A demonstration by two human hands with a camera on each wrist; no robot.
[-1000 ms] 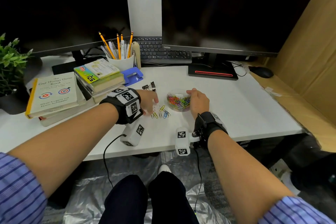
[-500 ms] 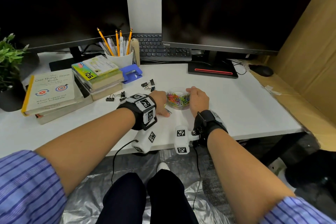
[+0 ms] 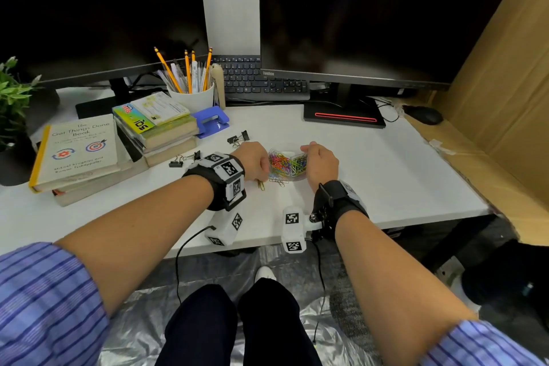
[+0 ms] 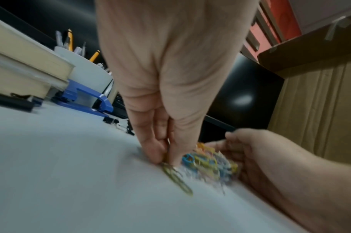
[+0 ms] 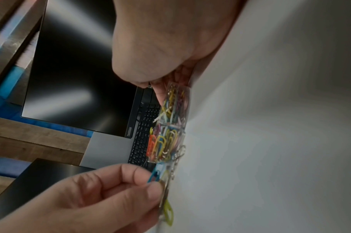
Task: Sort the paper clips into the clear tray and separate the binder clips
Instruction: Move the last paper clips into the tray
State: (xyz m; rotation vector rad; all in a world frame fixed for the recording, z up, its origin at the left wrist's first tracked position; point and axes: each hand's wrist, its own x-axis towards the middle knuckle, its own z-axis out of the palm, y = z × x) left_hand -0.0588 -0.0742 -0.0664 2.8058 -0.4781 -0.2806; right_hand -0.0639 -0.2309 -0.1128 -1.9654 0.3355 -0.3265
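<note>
The clear tray [image 3: 287,162] sits on the white worktop [image 3: 386,175], just below the middle of the head view. It is full of paper clips [image 3: 285,164] in many colors.

The right hand [image 3: 320,164] is on the right side of the tray. Its fingers curl round the tray's edge and hold it. In the right wrist view the tray [image 5: 173,126] is seen from the side, with the fingers touching its far end.

The left hand [image 3: 252,161] is just left of the tray, low on the worktop. Its thumb and finger pinch a blue clip [image 5: 154,175], seen in the lower middle of the right wrist view. In the left wrist view the fingertips [image 4: 156,155] press down on the worktop right beside the tray.

A yellow-green clip [image 4: 177,179] lies flat on the worktop, right under the left hand. A few more loose clips [image 3: 277,181] lie at the front of the tray, touching it or very near it.

Two small groups of black binder clips lie apart from the tray. One group [image 3: 238,138] is above the left hand, near a blue hole punch [image 3: 211,121]. The other group [image 3: 184,158] is left of the left wrist, beside a stack of books [image 3: 160,128].

A white cup of pencils [image 3: 191,95] stands behind the books. A keyboard [image 3: 261,83] lies at the back, under a dark screen [image 3: 371,15].
</note>
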